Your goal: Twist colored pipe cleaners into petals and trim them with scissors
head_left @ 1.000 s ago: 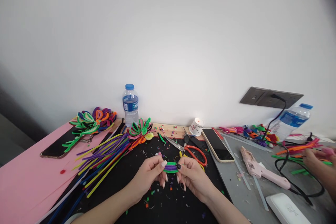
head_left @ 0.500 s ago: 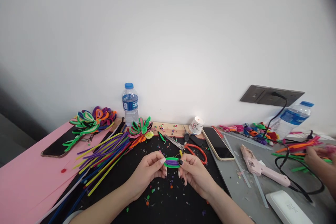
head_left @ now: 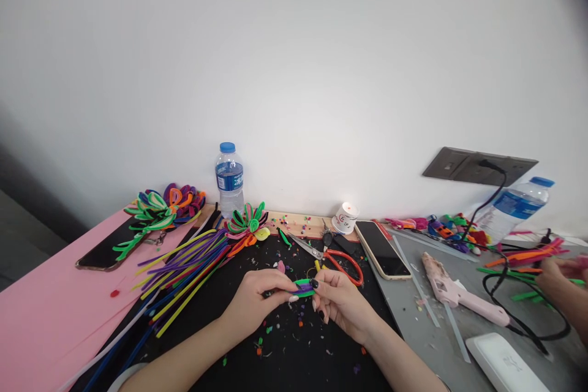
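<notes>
Between my two hands, above the black mat (head_left: 285, 373), is a small oval of bent pipe cleaner (head_left: 304, 289), green around the outside and purple within. My left hand (head_left: 260, 300) pinches its left end between thumb and fingers. At the right end, my right hand (head_left: 340, 300) grips it with thumb and forefinger. Just beyond my right hand lie scissors (head_left: 342, 263) with red handles, their blades pointing to the back left. A pipe-cleaner flower (head_left: 248, 223) in green, pink and black rests at the back left of the mat, by a bundle of loose pipe cleaners (head_left: 184, 278).
A water bottle (head_left: 229, 180) and a paper cup (head_left: 345, 218) stand by the wall. Phones lie at left (head_left: 108, 248) and right (head_left: 383, 250). A pink glue gun (head_left: 463, 300) with a black cord lies on the grey mat, near another person's hand (head_left: 558, 285) at far right.
My left hand has turned and slid its grip, its fingers now flatter over the oval's left end. The green-purple oval tilts slightly and shows less. My right hand keeps its pinch.
</notes>
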Demonstrator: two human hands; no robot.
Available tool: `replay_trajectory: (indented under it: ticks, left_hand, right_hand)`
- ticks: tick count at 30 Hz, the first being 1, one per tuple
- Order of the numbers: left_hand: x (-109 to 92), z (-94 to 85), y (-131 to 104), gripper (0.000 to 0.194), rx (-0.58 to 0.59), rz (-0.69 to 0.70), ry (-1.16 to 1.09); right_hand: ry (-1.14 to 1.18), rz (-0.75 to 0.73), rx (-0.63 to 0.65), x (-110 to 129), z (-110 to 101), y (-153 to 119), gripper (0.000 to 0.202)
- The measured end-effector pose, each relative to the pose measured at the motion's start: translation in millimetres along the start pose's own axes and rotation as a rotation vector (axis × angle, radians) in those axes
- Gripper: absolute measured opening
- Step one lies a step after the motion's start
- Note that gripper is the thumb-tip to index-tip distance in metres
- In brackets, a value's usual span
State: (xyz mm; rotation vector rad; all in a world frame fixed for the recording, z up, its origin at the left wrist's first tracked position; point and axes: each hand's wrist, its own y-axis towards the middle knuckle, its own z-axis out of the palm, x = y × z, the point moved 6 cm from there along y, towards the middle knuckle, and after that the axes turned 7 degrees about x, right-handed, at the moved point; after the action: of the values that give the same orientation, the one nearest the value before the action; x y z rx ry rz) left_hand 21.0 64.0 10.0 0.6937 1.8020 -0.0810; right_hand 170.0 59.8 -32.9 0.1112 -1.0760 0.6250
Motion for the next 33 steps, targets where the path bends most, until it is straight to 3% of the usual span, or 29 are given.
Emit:
replay_trajectory:
  ticks: [16, 22, 33]
  left_hand:
    - [-3, 0.9, -1, 0.011, -0.004, -0.014, 0.049]
    - [14, 9.0, -1, 0.011, 0.015, -0.193, -0.171]
    - [28, 14.8, -4, 0.009, -0.044, -0.325, -0.434]
  right_hand:
    - [-0.137, -0.125, -0.112, 11, 3, -2, 0.028]
    - [-0.216, -0.161, -0.131, 13, 2, -2, 0.03]
    - [-0.088, -0.153, -0.081, 9, 9, -2, 0.03]
